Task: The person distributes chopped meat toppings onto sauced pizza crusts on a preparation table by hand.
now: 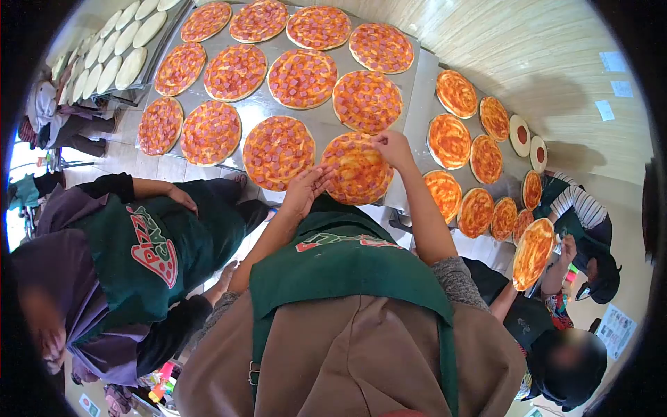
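The pizza with few ham bits in its middle (358,178) sits at the near edge of the metal table (253,111). The left hand (306,190), fingers a bit apart, is by its left side; the right hand's (393,149) fingertips bunch over its top right, pinching what I can't tell. More ham pizzas (278,153) lie around.

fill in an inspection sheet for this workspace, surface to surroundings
Surface: metal table carrying rows of pizzas topped with pink cubes; a second table at right carries sauced pizzas.
Job's things: nearest pizza, its middle sparser in cubes than its rim.
Clutter: brightly coloured items at lower left, too small to identify.
Hands: left hand at the nearest pizza's left edge, right hand at its far-right edge; whether either holds anything is unclear.
Cables: nothing seen.
Surroundings: pale dough rounds at upper left; aproned co-worker at left; papers on the wall.
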`<action>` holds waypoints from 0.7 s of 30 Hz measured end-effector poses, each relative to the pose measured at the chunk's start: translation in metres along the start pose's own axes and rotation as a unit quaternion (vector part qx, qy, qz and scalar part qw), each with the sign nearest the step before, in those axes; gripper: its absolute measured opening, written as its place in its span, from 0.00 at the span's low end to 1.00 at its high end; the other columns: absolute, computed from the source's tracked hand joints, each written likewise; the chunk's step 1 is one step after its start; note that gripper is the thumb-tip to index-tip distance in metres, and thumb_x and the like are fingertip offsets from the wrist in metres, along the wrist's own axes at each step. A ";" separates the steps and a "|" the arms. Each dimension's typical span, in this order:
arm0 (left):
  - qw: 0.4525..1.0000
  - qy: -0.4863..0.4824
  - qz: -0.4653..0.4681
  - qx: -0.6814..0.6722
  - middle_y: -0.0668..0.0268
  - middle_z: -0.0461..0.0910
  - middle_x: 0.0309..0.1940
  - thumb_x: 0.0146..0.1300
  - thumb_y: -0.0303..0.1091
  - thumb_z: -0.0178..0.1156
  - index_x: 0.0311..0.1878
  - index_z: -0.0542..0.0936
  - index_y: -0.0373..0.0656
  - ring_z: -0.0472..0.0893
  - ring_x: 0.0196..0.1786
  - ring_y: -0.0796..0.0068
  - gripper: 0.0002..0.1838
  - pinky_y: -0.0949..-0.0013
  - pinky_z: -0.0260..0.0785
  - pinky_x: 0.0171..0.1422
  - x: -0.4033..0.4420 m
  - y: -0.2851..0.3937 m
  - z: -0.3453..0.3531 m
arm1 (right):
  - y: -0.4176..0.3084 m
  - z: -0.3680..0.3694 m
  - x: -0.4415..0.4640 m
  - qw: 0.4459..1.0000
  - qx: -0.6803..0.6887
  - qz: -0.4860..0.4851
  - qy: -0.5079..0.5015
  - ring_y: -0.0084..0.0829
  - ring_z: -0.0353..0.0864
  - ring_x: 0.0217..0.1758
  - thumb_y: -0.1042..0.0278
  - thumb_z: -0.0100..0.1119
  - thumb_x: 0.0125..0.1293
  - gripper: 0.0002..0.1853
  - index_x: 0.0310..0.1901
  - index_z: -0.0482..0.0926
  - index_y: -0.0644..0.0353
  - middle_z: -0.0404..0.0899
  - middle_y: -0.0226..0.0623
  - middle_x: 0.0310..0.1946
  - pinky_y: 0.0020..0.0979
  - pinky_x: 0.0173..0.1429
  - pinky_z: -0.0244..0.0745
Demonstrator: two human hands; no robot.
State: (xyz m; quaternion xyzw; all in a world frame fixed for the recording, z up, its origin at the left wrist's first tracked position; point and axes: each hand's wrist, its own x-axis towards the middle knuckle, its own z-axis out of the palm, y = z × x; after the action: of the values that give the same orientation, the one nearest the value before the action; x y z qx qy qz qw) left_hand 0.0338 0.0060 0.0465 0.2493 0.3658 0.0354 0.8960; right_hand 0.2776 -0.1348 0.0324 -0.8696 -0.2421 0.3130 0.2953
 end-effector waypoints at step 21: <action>1.000 0.014 0.013 0.008 0.57 0.79 0.52 0.70 0.34 0.53 0.59 0.72 0.33 0.80 0.54 0.72 0.18 0.71 0.75 0.57 -0.002 -0.003 -0.003 | 0.004 -0.018 -0.030 0.994 0.083 0.039 0.055 0.31 0.83 0.33 0.66 0.71 0.51 0.11 0.32 0.81 0.62 0.83 0.38 0.29 0.30 0.38 0.78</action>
State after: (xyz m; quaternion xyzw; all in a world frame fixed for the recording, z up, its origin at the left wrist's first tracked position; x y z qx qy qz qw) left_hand 0.0299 0.0037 0.0450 0.2605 0.3756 0.0478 0.8882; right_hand 0.2703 -0.1623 0.0535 -0.8666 -0.1647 0.2952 0.3670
